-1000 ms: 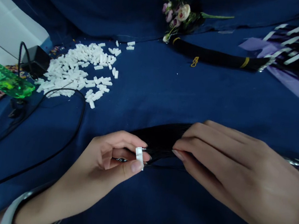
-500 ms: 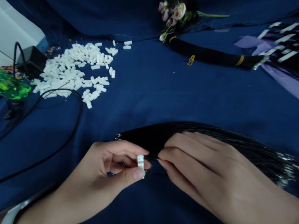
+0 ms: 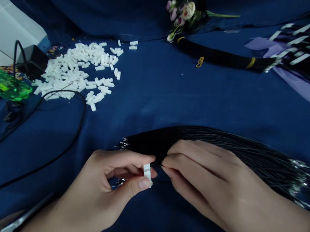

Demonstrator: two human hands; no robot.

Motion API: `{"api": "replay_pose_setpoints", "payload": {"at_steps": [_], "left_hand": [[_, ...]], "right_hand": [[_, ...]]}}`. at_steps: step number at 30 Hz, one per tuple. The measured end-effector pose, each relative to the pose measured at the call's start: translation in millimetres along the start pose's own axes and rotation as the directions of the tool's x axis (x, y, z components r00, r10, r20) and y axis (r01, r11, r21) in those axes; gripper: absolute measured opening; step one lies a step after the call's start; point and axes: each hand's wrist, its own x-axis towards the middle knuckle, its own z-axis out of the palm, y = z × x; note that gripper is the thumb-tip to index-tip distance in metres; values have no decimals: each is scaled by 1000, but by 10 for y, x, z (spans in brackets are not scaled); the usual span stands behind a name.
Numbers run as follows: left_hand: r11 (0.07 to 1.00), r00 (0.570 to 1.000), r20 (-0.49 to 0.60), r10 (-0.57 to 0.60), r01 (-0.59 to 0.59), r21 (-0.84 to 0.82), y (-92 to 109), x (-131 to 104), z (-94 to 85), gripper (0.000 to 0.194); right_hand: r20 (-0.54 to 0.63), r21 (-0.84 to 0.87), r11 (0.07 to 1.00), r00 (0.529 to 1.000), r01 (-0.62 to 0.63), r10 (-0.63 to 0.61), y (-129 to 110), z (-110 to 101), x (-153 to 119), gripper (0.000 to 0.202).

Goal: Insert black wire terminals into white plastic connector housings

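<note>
Wires (image 3: pixel 253 153), bundled at near centre and right, partly behind the right hand (image 3: pixel 219 189), now less covered at the left. Moved left with that hand, closer to the left hand (image 3: pixel 109 193). Gripped in left fingers (image 3: pixel 143 184), parted only by its width: 1 white piece (image 3: pixel 147 171). Pinched in closed right fingertips (image 3: pixel 169 160): seemingly 1 strand (image 3: pixel 156 165), mostly hidden. Brings strand and piece nearer, apparently, though not visibly joined.

Left hand (image 3: pixel 96 190) pinching white piece (image 3: pixel 147 171), black wires (image 3: pixel 257 160)

Workshop: wires (image 3: pixel 260 158), heaped connectors (image 3: pixel 66 72)
</note>
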Motion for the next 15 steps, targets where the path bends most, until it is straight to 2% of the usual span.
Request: {"api": "replay_pose_setpoints", "payload": {"at_steps": [4,7,11,15], "left_hand": [[999,995,95,-40,42,-23,18,-34,-11,34],[988,979,140,-148,141,60,43,-88,-1,27],[948,928,229,-293,251,196,51,-142,-3,17],[937,922,223,-317,268,223,18,-123,-10,23]], "right_hand": [[30,86,994,997,-69,66,103,-114,36,26],[68,132,985,992,-114,106,176,-129,61,22],[111,38,999,994,-27,23,200,-21,72,21],[116,-33,999,993,32,-28,165,77,78,23]]}}
